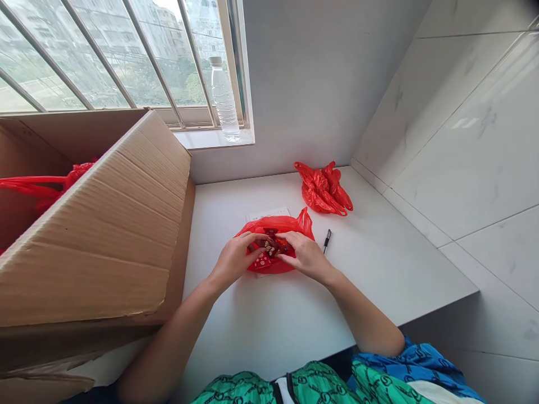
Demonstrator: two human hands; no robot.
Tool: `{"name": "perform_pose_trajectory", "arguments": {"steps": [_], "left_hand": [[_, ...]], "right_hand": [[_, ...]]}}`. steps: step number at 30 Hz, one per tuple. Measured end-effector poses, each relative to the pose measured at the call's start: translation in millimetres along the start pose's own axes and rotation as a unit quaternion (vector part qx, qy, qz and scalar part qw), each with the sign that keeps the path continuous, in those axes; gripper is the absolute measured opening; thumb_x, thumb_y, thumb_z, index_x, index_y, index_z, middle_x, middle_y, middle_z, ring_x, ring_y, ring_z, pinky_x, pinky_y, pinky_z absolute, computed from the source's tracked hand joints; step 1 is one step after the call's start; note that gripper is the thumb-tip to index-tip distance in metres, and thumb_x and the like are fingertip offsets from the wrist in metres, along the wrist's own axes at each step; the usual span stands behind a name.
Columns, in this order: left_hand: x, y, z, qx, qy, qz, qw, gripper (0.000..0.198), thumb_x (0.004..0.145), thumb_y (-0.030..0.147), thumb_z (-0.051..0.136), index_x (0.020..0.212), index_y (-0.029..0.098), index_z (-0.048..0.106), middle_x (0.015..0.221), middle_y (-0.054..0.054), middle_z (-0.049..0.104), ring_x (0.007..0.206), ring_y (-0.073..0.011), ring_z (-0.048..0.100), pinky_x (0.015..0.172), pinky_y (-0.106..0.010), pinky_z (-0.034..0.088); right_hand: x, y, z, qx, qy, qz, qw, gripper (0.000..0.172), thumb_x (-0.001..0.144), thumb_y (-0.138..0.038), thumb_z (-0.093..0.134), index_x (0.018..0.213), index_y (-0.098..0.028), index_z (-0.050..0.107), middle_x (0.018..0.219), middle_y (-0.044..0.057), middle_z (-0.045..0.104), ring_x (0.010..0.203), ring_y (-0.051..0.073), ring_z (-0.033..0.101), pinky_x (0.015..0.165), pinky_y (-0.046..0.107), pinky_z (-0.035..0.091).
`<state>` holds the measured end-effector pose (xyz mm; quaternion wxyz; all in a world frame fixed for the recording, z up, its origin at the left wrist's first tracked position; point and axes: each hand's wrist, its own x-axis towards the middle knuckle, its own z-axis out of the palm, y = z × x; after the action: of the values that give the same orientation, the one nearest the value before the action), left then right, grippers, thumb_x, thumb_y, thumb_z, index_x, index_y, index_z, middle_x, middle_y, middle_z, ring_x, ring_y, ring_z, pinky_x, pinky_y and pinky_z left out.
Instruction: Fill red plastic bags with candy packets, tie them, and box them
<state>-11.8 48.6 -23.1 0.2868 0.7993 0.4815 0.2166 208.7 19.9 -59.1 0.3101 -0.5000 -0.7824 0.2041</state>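
Note:
A red plastic bag lies opened out on the white table in front of me. Inside it are several small, shiny dark red packets with pale and gold patterns; what they contain cannot be made out. From the left, my left hand reaches over the bag, thumb and fingers closed about the packets. My right hand comes in from the other side, its fingertips also on the packets. A sheet of white paper with print is partly hidden under the bag. Beside my right hand lies a black pen.
A knotted red plastic bag rests at the table's back. On the left, a large open cardboard box with red bags inside stands high beside my left arm. A clear water bottle stands on the windowsill. Tiled wall borders the right.

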Motion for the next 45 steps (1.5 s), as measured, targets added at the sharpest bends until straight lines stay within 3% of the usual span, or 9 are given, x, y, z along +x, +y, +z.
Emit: {"name": "perform_pose_trajectory", "arguments": {"steps": [8,14,20,25,29,35,39,42,45], "left_hand": [[-3.1,9.9,-4.1,-0.165,0.0,-0.015,0.986,0.04,0.09,0.04,0.059,0.128,0.027,0.056,0.102,-0.003,0.068,0.074,-0.0146,0.061,0.069,-0.029,0.052],[-5.0,14.7,-2.3,-0.236,-0.066,-0.032,0.969,0.047,0.091,0.052,0.056,0.128,0.023,0.056,0.093,-0.004,0.067,0.079,-0.0165,0.063,0.07,-0.028,0.053],[-6.7,17.0,-1.5,-0.257,-0.038,-0.027,0.965,0.043,0.088,0.046,0.064,0.124,0.023,0.057,0.087,-0.002,0.063,0.077,-0.0156,0.061,0.067,-0.027,0.051],[-6.8,16.5,-2.7,-0.242,-0.018,-0.029,0.97,0.038,0.089,0.044,0.064,0.121,0.024,0.059,0.089,-0.002,0.065,0.079,-0.0159,0.063,0.068,-0.026,0.051],[-6.7,15.1,-1.5,-0.243,-0.024,-0.026,0.969,0.041,0.089,0.046,0.063,0.123,0.023,0.058,0.089,-0.002,0.065,0.08,-0.0164,0.064,0.07,-0.027,0.053],[-8.2,18.3,-1.0,-0.207,-0.039,-0.026,0.977,0.04,0.09,0.05,0.06,0.12,0.024,0.062,0.108,-0.005,0.069,0.091,-0.0195,0.068,0.077,-0.031,0.057],[-8.7,18.8,0.9,-0.214,-0.028,-0.027,0.976,0.038,0.09,0.051,0.061,0.118,0.025,0.064,0.113,-0.004,0.069,0.094,-0.0199,0.068,0.081,-0.032,0.057],[-7.5,17.6,2.8,-0.261,-0.026,-0.037,0.964,0.036,0.089,0.049,0.064,0.113,0.022,0.064,0.106,-0.005,0.07,0.089,-0.0188,0.068,0.076,-0.03,0.058],[-5.4,17.9,3.0,-0.34,-0.009,-0.046,0.939,0.034,0.085,0.045,0.071,0.104,0.019,0.062,0.102,-0.005,0.069,0.087,-0.0181,0.069,0.076,-0.03,0.058]], "right_hand": [[-0.9,-8.6,-0.4,0.205,0.043,0.02,0.978,0.016,0.092,-0.029,0.061,0.105,-0.026,0.069,0.097,0.003,0.071,0.087,0.019,0.067,0.078,0.033,0.054],[-1.4,-2.2,-0.6,0.066,0.13,-0.041,0.988,0.027,0.092,-0.016,0.052,0.107,-0.028,0.07,0.104,0.005,0.067,0.095,0.021,0.066,0.082,0.036,0.055],[-1.4,-6.1,0.6,0.138,0.147,-0.017,0.979,0.036,0.087,-0.014,0.052,0.12,-0.026,0.059,0.121,0.007,0.063,0.104,0.023,0.065,0.088,0.041,0.056],[-1.1,-9.4,-1.9,0.333,0.102,0.096,0.932,0.03,0.098,-0.033,0.045,0.124,-0.028,0.058,0.107,0.005,0.07,0.095,0.023,0.069,0.088,0.041,0.057],[0.2,-10.3,-0.4,0.421,0.051,0.113,0.898,0.028,0.091,-0.046,0.061,0.109,-0.026,0.065,0.099,0.003,0.073,0.092,0.022,0.07,0.087,0.039,0.058],[-0.1,-13.1,-1.6,0.376,0.057,0.076,0.922,0.022,0.091,-0.042,0.062,0.101,-0.024,0.069,0.094,0.002,0.072,0.086,0.019,0.068,0.082,0.035,0.056],[-1.7,-15.4,-1.9,0.332,0.047,0.052,0.941,0.027,0.091,-0.038,0.063,0.115,-0.026,0.067,0.098,0.003,0.069,0.084,0.018,0.066,0.079,0.035,0.056],[-1.4,-13.3,0.5,0.363,0.062,0.086,0.926,0.043,0.087,-0.042,0.069,0.127,-0.028,0.057,0.093,0.001,0.066,0.084,0.019,0.066,0.079,0.036,0.057],[0.3,-10.5,1.5,0.43,0.05,0.104,0.896,0.041,0.089,-0.048,0.066,0.123,-0.026,0.058,0.098,0.003,0.069,0.093,0.02,0.068,0.083,0.037,0.058]]}}
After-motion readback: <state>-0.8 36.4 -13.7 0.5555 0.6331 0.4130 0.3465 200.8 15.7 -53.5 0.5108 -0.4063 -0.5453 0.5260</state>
